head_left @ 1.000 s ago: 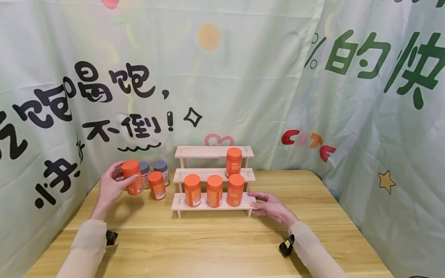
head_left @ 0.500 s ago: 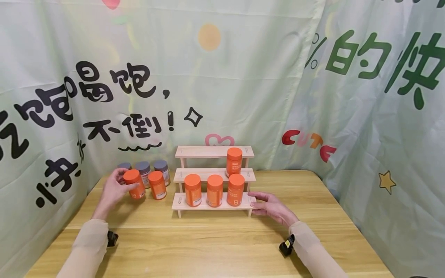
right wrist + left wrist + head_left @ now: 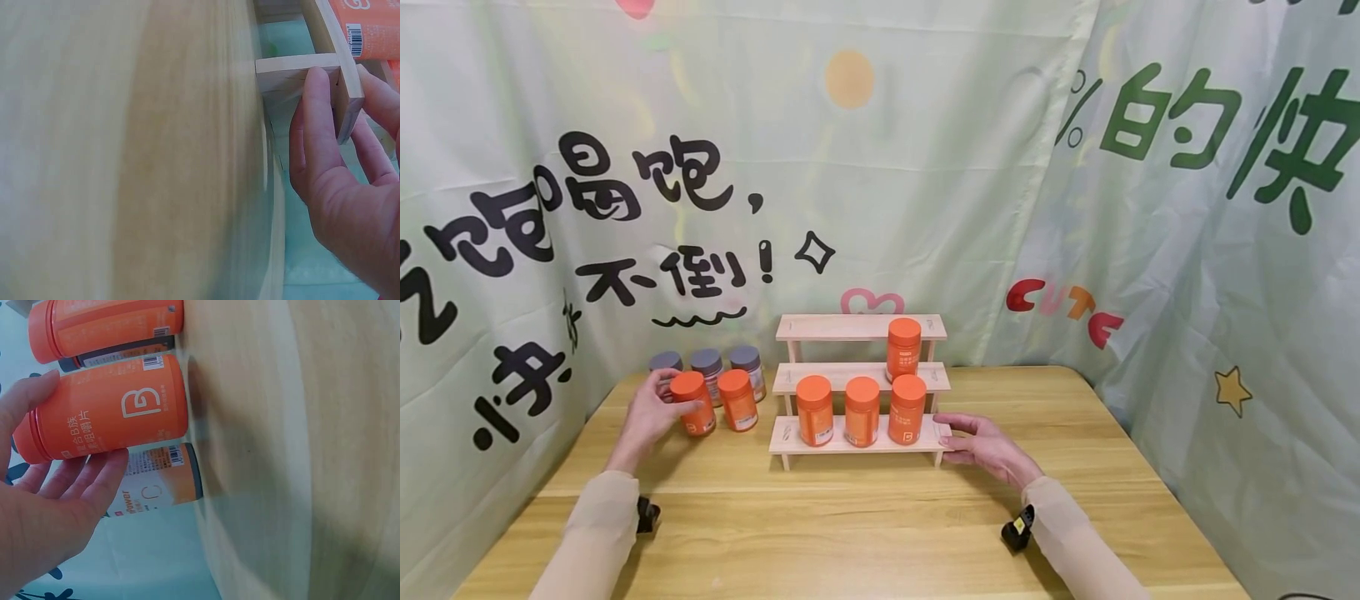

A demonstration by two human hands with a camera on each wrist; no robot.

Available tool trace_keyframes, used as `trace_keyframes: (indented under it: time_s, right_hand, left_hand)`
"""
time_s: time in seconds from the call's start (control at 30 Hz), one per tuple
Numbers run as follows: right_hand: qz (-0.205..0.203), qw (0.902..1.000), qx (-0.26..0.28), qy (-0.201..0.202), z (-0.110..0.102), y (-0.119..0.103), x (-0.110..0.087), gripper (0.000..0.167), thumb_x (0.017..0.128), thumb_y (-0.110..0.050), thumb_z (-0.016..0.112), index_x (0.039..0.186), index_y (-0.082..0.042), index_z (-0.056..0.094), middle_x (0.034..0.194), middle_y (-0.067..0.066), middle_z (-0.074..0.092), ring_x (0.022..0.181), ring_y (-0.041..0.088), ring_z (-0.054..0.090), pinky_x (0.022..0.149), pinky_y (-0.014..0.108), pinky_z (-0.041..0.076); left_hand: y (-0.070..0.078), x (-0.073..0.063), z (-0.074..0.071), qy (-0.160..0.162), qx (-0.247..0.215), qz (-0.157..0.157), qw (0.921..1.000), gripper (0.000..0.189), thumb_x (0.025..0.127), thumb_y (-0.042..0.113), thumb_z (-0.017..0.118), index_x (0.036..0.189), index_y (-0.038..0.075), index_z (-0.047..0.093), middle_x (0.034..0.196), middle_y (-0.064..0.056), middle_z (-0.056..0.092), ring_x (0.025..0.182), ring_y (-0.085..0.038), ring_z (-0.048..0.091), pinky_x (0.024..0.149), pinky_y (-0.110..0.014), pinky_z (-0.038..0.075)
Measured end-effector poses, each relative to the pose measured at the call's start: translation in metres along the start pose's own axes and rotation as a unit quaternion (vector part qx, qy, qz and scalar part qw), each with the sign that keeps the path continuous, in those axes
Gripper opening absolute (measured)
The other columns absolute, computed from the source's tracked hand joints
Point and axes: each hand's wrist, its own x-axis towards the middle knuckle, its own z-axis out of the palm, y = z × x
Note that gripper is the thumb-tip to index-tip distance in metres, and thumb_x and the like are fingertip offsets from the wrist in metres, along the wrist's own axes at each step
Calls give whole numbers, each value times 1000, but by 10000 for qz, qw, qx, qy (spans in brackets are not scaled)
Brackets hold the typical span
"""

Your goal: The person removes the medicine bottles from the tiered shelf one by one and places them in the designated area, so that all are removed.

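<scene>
My left hand holds an orange jar with an orange lid, thumb on one side and fingers on the other. In the left wrist view the jar has white lettering, and its base is at or close to the tabletop; contact cannot be told. My right hand grips the right end of the lowest step of a three-step wooden display rack. The right wrist view shows fingers against the rack's leg and the thumb over the board. Three orange jars stand on the lowest step, and another on the middle step.
Beside the held jar stands another orange jar. Behind them are three jars with grey-blue lids. All rest on a wooden table. A printed cloth hangs behind and around the table.
My left hand has lowered the orange jar and brought it slightly right, in line with its orange neighbour. A grey-blue lid behind it has come into sight. My right hand has stayed still.
</scene>
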Motion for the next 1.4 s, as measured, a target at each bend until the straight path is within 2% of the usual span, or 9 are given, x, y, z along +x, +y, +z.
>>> trace_keyframes:
  time_s: [0.2,0.5,0.83,1.1,1.4]
  right_hand:
    - [14,10000,-13,9,1,0,0,54,95,-5,62,144,3,43,123,9,61,97,18,68,86,35,58]
    - [3,10000,-16,-75,1,-2,-2,56,95,-6,62,145,5,40,125,11,60,98,18,68,89,37,57]
    - [18,10000,4,19,1,-3,-1,54,95,-4,62,145,4,42,124,10,60,96,18,68,87,35,58]
    - [24,10000,-41,49,-1,-1,0,54,95,-5,62,144,3,43,123,8,61,97,18,68,87,35,58]
    - [-1,10000,-86,19,0,-1,0,55,94,-6,63,144,3,43,123,9,61,97,18,68,88,36,57]
  left_hand:
    - [-5,1,2,72,-8,31,10000,75,81,9,79,141,1,36,141,-30,47,125,-43,48,106,-55,41]
    - [-15,3,2,12,-117,137,9998,77,81,13,80,143,3,36,142,-28,47,124,-40,49,105,-53,42]
    - [-15,4,3,-6,-182,116,9998,78,81,16,81,143,3,36,143,-29,46,126,-43,48,106,-56,40]
    - [-18,6,4,-42,-196,195,9996,79,81,18,82,144,4,35,143,-27,47,127,-40,49,106,-54,41]
    - [-16,6,3,-126,-325,80,9994,84,80,16,82,146,3,32,146,-30,42,131,-46,43,108,-59,37]
